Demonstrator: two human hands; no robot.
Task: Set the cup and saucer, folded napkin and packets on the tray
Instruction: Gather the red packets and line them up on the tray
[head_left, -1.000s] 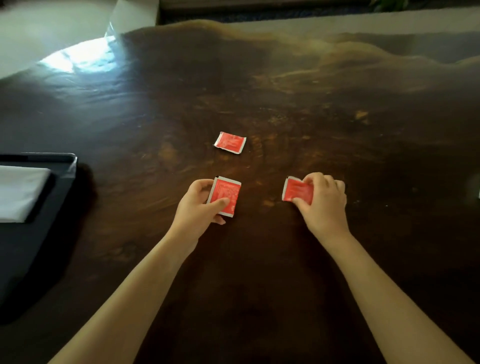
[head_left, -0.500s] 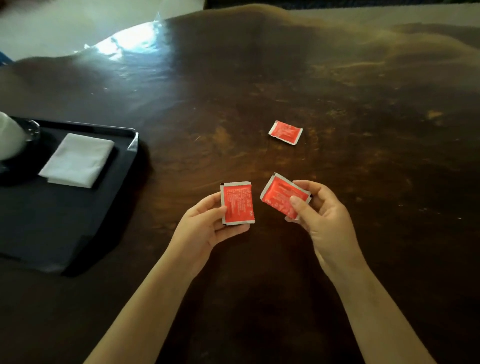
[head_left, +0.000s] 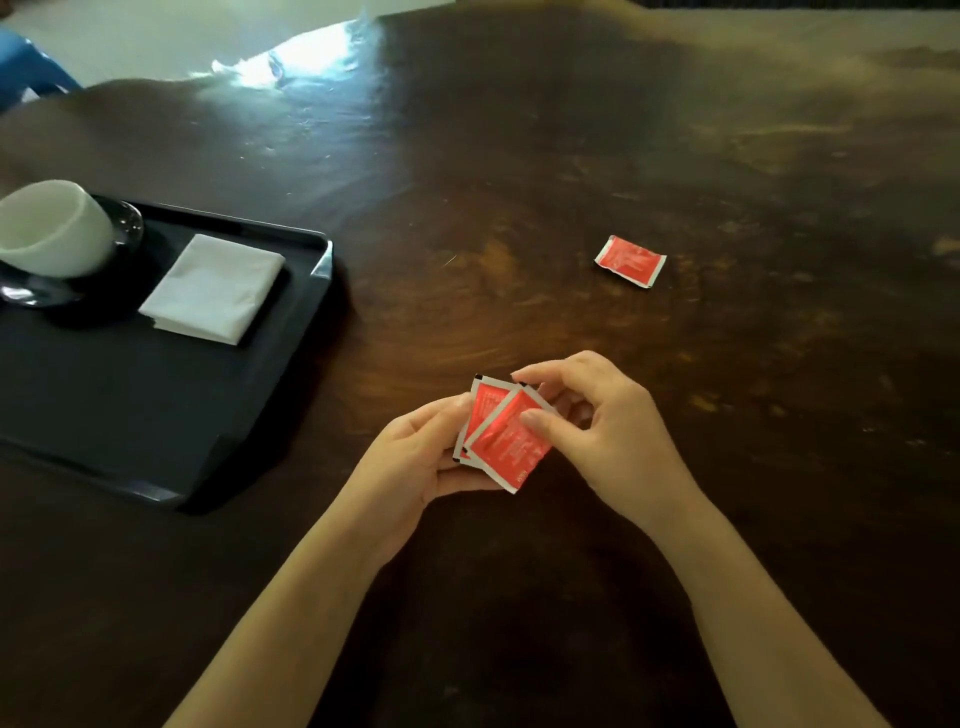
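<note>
red packets (head_left: 506, 439), black tray (head_left: 130, 415), white napkin (head_left: 213, 288)

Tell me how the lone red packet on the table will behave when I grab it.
The lone packet looks thin and lies flat, so it is probably light and tricky to pinch up. The table is glossy, so a push would likely slide it, not roll it.

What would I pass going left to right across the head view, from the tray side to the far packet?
Cup → folded napkin → two packets held between the left hand and right hand → loose packet lying on the table.
</note>
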